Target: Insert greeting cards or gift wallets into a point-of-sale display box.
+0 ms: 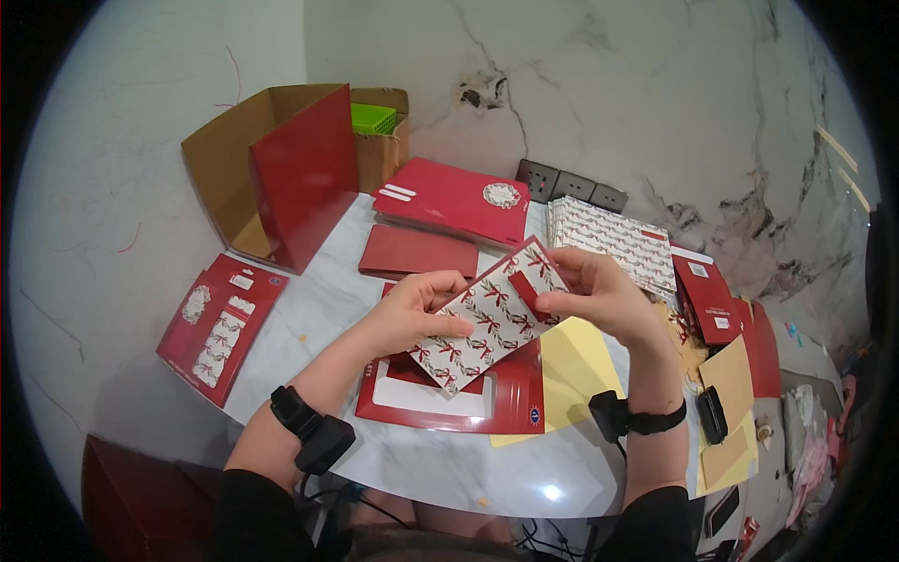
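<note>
My left hand [414, 312] pinches one edge of a white paper wallet [484, 330] printed with red bows and green sprigs. Opposite it, my right hand [604, 298] grips the upper right corner, its thumb beside a red strip on the front. The wallet is tilted above the table, with a red edge showing along its upper side. Beneath it lies a flat red card sleeve [516, 400] with a cut-out window, partly hidden by the wallet and my left hand. A yellow paper sheet [579, 365] extends from under that sleeve to the right.
A finished-looking red package [228, 323] lies left, below an upright cardboard box [225, 175]. Behind my hands are red folded cards [414, 249] and a red card stack [449, 200]. Patterned wallets [611, 239] are piled near black wall sockets [572, 184]. A black object [713, 414] sits right.
</note>
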A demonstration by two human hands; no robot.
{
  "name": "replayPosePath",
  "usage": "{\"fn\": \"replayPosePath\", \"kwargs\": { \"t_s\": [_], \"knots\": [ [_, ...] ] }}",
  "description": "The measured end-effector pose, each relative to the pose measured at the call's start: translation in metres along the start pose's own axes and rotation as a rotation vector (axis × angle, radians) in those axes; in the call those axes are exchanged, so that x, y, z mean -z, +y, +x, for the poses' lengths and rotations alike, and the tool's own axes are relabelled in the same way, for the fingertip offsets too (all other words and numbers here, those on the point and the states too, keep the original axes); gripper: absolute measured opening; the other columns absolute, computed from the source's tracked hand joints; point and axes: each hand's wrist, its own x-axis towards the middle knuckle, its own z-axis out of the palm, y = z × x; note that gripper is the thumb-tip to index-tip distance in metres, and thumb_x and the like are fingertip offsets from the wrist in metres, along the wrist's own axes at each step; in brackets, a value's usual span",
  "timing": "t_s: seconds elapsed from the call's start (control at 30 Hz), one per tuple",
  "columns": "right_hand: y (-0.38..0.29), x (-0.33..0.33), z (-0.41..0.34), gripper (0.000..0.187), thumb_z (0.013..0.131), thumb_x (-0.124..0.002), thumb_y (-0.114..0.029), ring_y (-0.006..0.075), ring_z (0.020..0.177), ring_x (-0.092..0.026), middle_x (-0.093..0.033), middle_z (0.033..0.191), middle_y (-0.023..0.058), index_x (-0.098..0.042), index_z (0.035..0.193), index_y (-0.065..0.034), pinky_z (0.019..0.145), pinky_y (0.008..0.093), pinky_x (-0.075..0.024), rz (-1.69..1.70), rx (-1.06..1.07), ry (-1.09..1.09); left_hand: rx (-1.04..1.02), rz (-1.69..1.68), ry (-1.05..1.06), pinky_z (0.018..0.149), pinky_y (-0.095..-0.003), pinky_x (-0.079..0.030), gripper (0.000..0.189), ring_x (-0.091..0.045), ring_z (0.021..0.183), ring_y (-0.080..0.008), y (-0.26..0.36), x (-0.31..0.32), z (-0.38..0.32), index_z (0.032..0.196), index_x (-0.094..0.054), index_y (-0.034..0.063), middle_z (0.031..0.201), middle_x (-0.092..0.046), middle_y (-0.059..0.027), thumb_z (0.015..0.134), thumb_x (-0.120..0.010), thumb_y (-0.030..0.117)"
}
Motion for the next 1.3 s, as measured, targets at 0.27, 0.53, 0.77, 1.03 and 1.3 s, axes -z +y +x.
{"fn": "replayPosePath", "kwargs": {
  "t_s": [0.27, 0.53, 0.77, 1.03, 1.3],
  "knots": [
    [0.016, 0.001, 0.009, 0.011, 0.086, -0.074, -0.003, 0.0064, 0.078, -0.065, -0.070, 0.084, 0.0024, -0.069, 0.095, 0.0026, 0.069, 0.0232, -0.0534, -0.096, 0.019, 0.098, 0.033, 0.180, 0.041, 0.083, -0.0266, -0.054, 0.033, -0.065, 0.097, -0.0104, 0.018, -0.004, -0.005, 0.117, -0.057, -0.0017, 0.108, -0.069, -0.0070, 0.089, -0.072, 0.005],
    [0.001, 0.008, 0.000, 0.022, 0.091, -0.071, -0.007, 0.0071, 0.086, -0.064, -0.070, 0.097, 0.0027, -0.065, 0.111, 0.0002, 0.078, 0.0251, -0.0534, -0.076, 0.019, 0.138, -0.017, 0.171, 0.155, 0.076, -0.0250, -0.055, 0.027, -0.066, 0.086, -0.0085, 0.017, 0.013, -0.002, 0.112, -0.068, -0.0035, 0.097, -0.072, -0.0052, 0.087, -0.075, 0.004],
    [-0.017, 0.010, -0.017, 0.024, 0.097, -0.062, -0.008, 0.0075, 0.096, -0.062, -0.067, 0.106, 0.0039, -0.058, 0.119, 0.0004, 0.085, 0.0260, -0.0518, -0.133, 0.101, 0.061, -0.087, 0.144, 0.055, 0.079, -0.0243, -0.054, 0.043, -0.066, 0.090, -0.0092, 0.019, 0.004, -0.008, 0.122, -0.062, -0.0038, 0.103, -0.071, -0.0068, 0.083, -0.078, 0.003],
    [0.020, 0.101, -0.066, 0.022, 0.096, -0.061, -0.006, 0.0091, 0.095, -0.065, -0.069, 0.108, 0.0055, -0.059, 0.117, 0.0017, 0.083, 0.0251, -0.0538, -0.146, -0.117, 0.390, -0.083, 1.154, -0.225, 0.102, -0.0393, -0.046, 0.061, -0.056, 0.118, -0.0333, -0.003, -0.007, -0.009, 0.126, -0.055, 0.0079, 0.127, -0.058, -0.0157, 0.068, -0.073, 0.009],
    [0.078, 0.096, -0.137, 0.024, 0.097, -0.060, -0.004, 0.0104, 0.092, -0.067, -0.069, 0.107, 0.0066, -0.058, 0.121, -0.0012, 0.082, 0.0273, -0.0559, 0.036, -0.313, 0.418, -0.269, 0.910, -0.210, 0.097, -0.0402, -0.048, 0.039, -0.059, 0.110, -0.0315, -0.013, -0.013, -0.004, 0.116, -0.064, 0.0048, 0.114, -0.063, -0.0134, 0.077, -0.067, 0.003]
  ]
}}
